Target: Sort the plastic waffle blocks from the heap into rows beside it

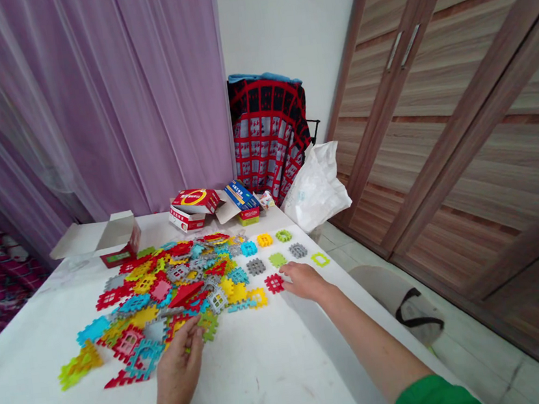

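My right hand [303,281] reaches over the table with its fingers at the right edge of a red square interlocking block [274,284], which has a window-like opening. Just beyond the fingertips lies a light green block [277,260]. My left hand [180,354] rests at the near edge of a pile of plastic interlocking blocks [162,287], fingers curled inward. A green block [209,325] shows right beside those fingers; whatever is between them is mostly hidden. Grey blocks [256,266], a blue one [248,249] and a yellow one [264,240] sit spaced apart near the red one.
An open box [119,240] stands at the table's back left. Red boxes [196,204] and a blue box [242,195] are at the back edge. A white plastic bag [317,186] stands beyond the right corner, near a cloth-covered chair [268,130]. Wooden wardrobe doors [435,109] line the right.
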Available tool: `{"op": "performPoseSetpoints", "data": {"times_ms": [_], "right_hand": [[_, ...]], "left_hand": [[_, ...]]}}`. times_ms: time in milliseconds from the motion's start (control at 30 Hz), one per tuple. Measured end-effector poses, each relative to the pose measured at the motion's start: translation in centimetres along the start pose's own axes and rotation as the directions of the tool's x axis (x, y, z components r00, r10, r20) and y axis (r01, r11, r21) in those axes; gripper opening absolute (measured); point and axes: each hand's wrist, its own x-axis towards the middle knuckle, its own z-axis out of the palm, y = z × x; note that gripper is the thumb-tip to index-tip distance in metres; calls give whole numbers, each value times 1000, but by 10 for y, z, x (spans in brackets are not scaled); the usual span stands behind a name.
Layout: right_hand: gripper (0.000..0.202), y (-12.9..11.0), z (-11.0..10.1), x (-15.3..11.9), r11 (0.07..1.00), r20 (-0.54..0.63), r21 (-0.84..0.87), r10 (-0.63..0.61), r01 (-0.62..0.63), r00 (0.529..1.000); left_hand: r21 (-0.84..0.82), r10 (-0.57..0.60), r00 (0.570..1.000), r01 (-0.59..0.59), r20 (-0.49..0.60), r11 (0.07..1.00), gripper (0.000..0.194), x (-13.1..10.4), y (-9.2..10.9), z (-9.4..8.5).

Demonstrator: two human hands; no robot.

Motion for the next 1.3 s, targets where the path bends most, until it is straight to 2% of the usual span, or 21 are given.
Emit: {"op": "performPoseSetpoints", "data": {"times_ms": [167,367,767,933,1033,1167,1300], "right_hand": [[38,-35,10,-9,967,-88,-81,235,-243,968],[29,-47,21,-12,952,-106,-50,297,-303,949],[23,-47,28,-13,947,-136,-18,315,-320,939],[24,-46,33,-15,949,-160,3,313,-316,936],[26,-43,40,-18,953,-216,59,303,-297,928],[23,-42,50,-22,958,-355,145,285,-248,891],[20,-52,57,-23,970,-433,216,201,-115,879]], "left_hand": [[-35,-36,999,36,-7,999,42,1,1,-1],[-59,-60,998,60,5,996,42,1,4,-2],[-84,-66,998,65,-8,994,43,1,9,-2],[-56,-59,997,57,-39,997,42,3,6,-10],[-56,-71,993,66,-96,996,42,8,-2,-18],[-36,-96,979,91,-178,995,43,12,-12,-25],[-38,-105,983,101,-147,994,43,11,-13,-23]]}}
